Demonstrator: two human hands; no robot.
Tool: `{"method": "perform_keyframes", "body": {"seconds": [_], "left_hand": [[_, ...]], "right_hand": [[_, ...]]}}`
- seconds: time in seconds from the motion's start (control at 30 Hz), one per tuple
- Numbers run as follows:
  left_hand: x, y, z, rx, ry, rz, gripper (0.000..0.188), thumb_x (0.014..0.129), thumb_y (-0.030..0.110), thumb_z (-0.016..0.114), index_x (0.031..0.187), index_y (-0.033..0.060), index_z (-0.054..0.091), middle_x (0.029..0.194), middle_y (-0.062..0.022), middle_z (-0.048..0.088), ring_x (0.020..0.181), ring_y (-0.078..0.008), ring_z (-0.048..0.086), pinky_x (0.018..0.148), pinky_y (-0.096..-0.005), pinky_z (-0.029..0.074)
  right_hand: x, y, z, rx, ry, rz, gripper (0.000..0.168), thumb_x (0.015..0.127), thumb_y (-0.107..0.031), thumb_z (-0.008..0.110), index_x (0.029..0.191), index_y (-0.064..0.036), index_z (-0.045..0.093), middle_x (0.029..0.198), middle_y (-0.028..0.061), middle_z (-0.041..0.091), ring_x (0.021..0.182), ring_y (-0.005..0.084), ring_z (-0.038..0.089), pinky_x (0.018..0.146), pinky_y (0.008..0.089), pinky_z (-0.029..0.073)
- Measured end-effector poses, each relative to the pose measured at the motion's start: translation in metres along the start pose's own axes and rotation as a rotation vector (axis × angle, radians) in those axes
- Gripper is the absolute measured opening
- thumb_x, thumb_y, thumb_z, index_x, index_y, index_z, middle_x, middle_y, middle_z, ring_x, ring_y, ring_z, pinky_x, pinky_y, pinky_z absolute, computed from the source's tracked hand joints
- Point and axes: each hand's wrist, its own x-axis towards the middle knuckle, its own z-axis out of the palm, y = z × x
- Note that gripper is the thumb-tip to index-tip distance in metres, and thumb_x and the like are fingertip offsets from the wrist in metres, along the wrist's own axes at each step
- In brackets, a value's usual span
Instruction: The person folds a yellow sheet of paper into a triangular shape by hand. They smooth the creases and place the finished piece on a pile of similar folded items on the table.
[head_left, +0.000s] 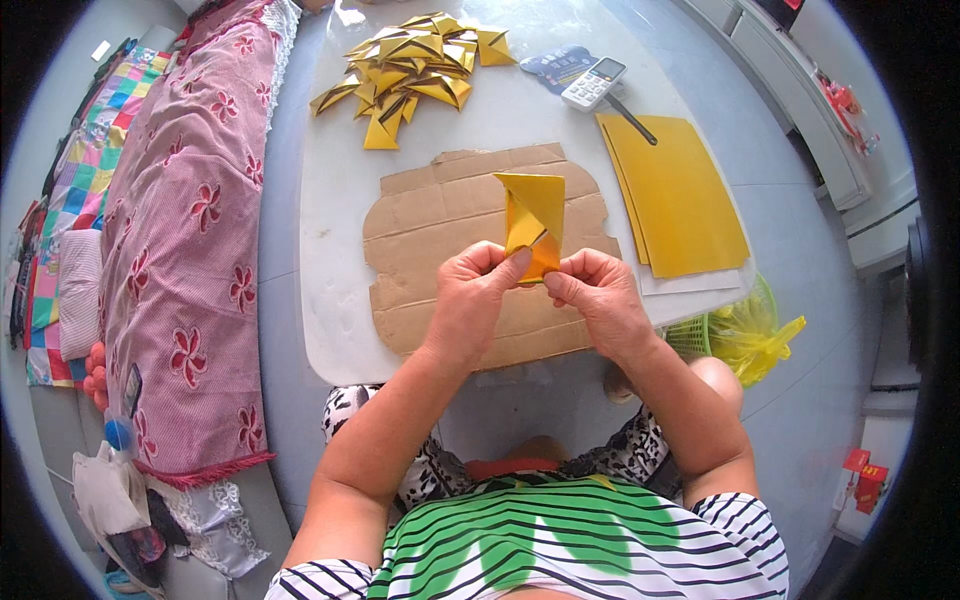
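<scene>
A folded piece of gold foil paper (536, 217) stands upright between my two hands, its diagonal flaps meeting near the middle. My left hand (476, 289) pinches its lower left corner with thumb and fingers. At the lower right corner, my right hand (600, 296) grips the same piece between thumb and forefinger. Both hands are over a flattened sheet of brown cardboard (435, 240) on the white table (337, 285). Farther back lies a heap of folded gold paper pieces (412, 64). Flat gold sheets (686, 202) are stacked to the right, with white paper showing beneath.
A white keypad phone (595, 84) rests by a dark blue fan-shaped card (556, 66); a thin dark handle (632, 120) reaches over the gold sheets. Below the table's right corner is a green basket (688, 335) with a yellow plastic bag (750, 337). A pink flowered cover (187, 247) drapes the sofa at left.
</scene>
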Motion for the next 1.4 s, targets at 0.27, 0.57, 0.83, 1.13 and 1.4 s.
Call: {"method": "perform_keyframes", "body": {"seconds": [0.27, 0.57, 0.83, 1.13, 1.4], "left_hand": [[-0.001, 0.001, 0.002, 0.037, 0.007, 0.04, 0.017, 0.095, 0.015, 0.067, 0.089, -0.0008, 0.066, 0.084, -0.0041, 0.067, 0.077, -0.0101, 0.062, 0.076, -0.0271, 0.054], [0.0, -0.002, 0.003, 0.057, -0.014, 0.024, 0.017, 0.095, 0.015, 0.066, 0.091, -0.0011, 0.066, 0.085, -0.0041, 0.067, 0.077, -0.01, 0.063, 0.075, -0.0265, 0.056], [-0.004, 0.0, 0.007, 0.154, -0.047, 0.056, 0.016, 0.095, 0.014, 0.065, 0.092, -0.0018, 0.065, 0.084, -0.0034, 0.067, 0.077, -0.0082, 0.062, 0.071, -0.0238, 0.053], [-0.004, -0.008, 0.005, 0.28, -0.07, 0.046, 0.015, 0.097, 0.014, 0.064, 0.091, 0.0008, 0.063, 0.084, -0.0024, 0.066, 0.076, -0.0074, 0.06, 0.07, -0.0229, 0.051], [-0.006, 0.004, 0.006, 0.242, -0.026, 0.121, 0.017, 0.096, 0.014, 0.064, 0.086, 0.0003, 0.061, 0.074, -0.002, 0.063, 0.066, -0.0058, 0.057, 0.058, -0.0233, 0.048]], "right_hand": [[0.001, -0.001, 0.001, -0.008, 0.008, -0.014, 0.017, 0.089, -0.01, 0.073, 0.097, -0.002, 0.061, 0.085, 0.0031, 0.064, 0.076, 0.0085, 0.059, 0.069, 0.0219, 0.05], [0.001, 0.0, 0.008, 0.112, 0.046, -0.007, 0.025, 0.089, -0.013, 0.074, 0.107, -0.003, 0.059, 0.094, 0.0034, 0.064, 0.08, 0.008, 0.059, 0.069, 0.0213, 0.048], [0.002, 0.004, 0.0, 0.16, -0.103, 0.092, 0.022, 0.09, -0.019, 0.072, 0.103, -0.002, 0.065, 0.093, 0.0041, 0.068, 0.077, 0.0061, 0.058, 0.068, 0.0213, 0.045], [-0.002, -0.001, 0.008, 0.123, -0.04, 0.145, 0.025, 0.09, -0.013, 0.072, 0.11, 0.001, 0.067, 0.096, 0.0055, 0.069, 0.081, 0.0082, 0.062, 0.066, 0.0213, 0.045], [0.001, -0.013, 0.016, 0.133, -0.038, 0.16, 0.013, 0.088, -0.006, 0.069, 0.099, -0.001, 0.067, 0.086, 0.0042, 0.068, 0.071, 0.0093, 0.059, 0.063, 0.022, 0.045]]}}
